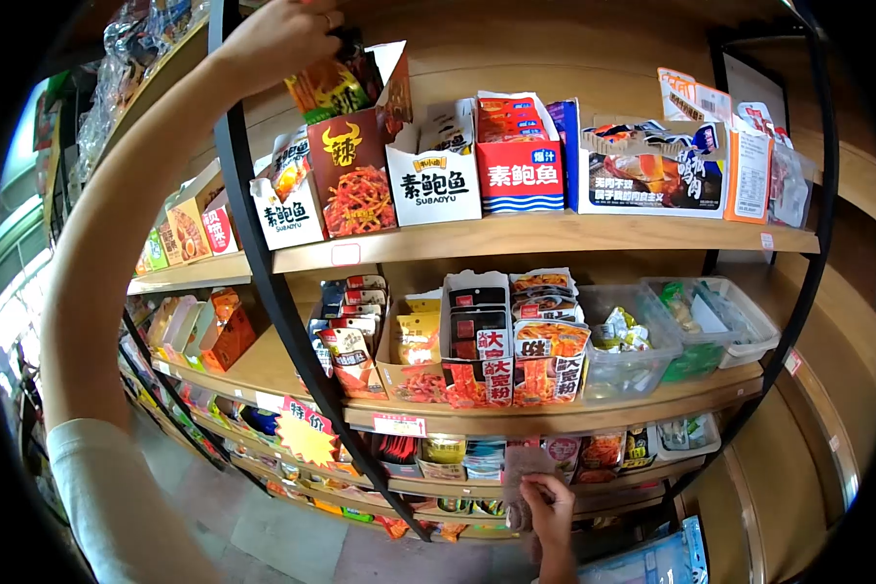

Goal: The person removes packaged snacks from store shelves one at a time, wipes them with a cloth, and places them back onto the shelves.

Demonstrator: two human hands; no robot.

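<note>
Nearest, at the left, a forearm in a pale sleeve [117, 487] reached up across the view. Low near the centre, the right hand [550, 501] was pinched on a grey-brown cloth [519, 477], which hung in front of the lower shelves' snack packs. Right of it lay a blue-edged plastic package [652, 563].

The left hand [280, 41] was at the upper left, by the top of a green-and-yellow packet [326, 90]; with its fingertips partly hidden, I could not tell whether it was clamped on anything. That packet rose above a dark red display box [355, 185] with a gold bull's head, on the upper shelf [555, 232]. To the box's right stood a white SUBAOYU box [434, 185], a red-and-white box [522, 175] and a wide box picturing meat [652, 185].

Beneath, the middle shelf [555, 420] carried noodle packs [550, 375], with clear plastic bins [613, 377] at the right. A yellow starburst sign [307, 438] hung at the left, and beyond it lay the tiled floor [287, 535].
</note>
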